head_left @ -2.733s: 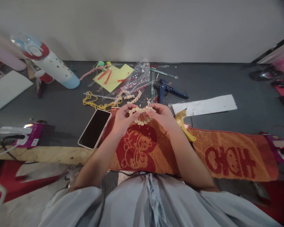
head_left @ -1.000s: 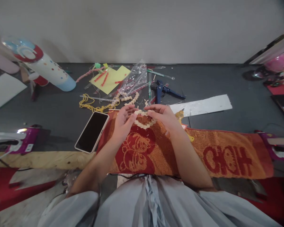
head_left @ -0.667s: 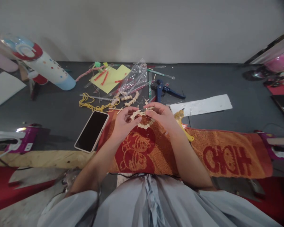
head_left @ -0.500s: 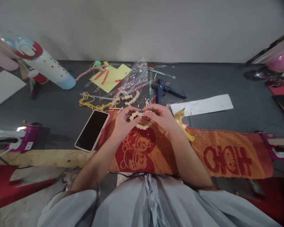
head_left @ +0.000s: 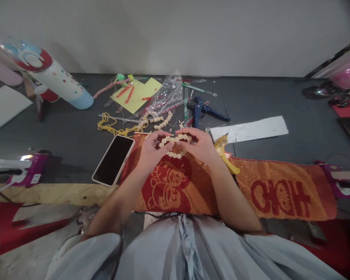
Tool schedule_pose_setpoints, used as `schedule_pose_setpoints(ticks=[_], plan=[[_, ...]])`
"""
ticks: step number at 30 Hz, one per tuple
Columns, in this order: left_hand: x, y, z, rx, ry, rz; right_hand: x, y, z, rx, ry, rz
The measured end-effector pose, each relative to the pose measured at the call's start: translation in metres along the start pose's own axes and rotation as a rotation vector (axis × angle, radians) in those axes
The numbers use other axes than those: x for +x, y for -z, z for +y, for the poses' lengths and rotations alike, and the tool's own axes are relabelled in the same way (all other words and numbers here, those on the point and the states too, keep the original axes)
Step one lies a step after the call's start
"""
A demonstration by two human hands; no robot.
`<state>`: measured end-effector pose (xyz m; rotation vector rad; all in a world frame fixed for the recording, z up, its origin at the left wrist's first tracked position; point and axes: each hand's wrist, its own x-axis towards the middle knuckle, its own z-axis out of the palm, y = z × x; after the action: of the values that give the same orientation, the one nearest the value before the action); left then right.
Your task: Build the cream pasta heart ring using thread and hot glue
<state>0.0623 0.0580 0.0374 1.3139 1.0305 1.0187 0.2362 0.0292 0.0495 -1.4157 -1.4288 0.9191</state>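
**Figure. Head view: a bead loop held between two hands over a towel.**

The left hand (head_left: 151, 151) and the right hand (head_left: 203, 147) meet at the middle of the view, palms turned toward each other. Between them hangs the bead loop (head_left: 175, 154), a small ring of cream-coloured pieces on a thread.

- **Axis:** the loop's long axis runs left to right, from one hand to the other. Its upper run is stretched between the two grips and its lower run sags toward the person.
- **Left grip:** the left fingers (head_left: 162, 143) are pinched shut on the loop's left end.
- **Right grip:** the right fingers (head_left: 189, 134) are curled and closed on its right end. How many of them actually press the beads cannot be told.
- **Nearness:** neither hand is nearer than the other, since each has hold of one end.
- **Position:** the loop sits just above the far edge of the orange and red towel (head_left: 274, 190), which lies across the dark counter (head_left: 280, 97).

Around the hands:

- A phone (head_left: 113, 159) lies face up just to the left of the left hand.
- A yellow glue gun (head_left: 225, 152) lies just beside the right wrist.
- Loose bead strands (head_left: 162, 120) and a yellow cord (head_left: 111, 125) lie beyond the hands on the counter.
- Farther back are a clear plastic bag (head_left: 167, 95) and a blue hand tool (head_left: 198, 109).
- A white strip (head_left: 249, 130) lies to the right, well apart from the loop.
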Motion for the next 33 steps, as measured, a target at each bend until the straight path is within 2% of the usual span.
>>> schedule_pose_setpoints(ticks=[7,33], plan=[[0.0014,0.0009,-0.0015,0.041,-0.020,-0.006,0.0000,-0.0019,0.0016,-0.023,0.045,0.033],[0.0028,0.0012,0.0016,0.084,-0.020,-0.051,0.0014,-0.0031,0.0052,0.045,-0.024,0.005]])
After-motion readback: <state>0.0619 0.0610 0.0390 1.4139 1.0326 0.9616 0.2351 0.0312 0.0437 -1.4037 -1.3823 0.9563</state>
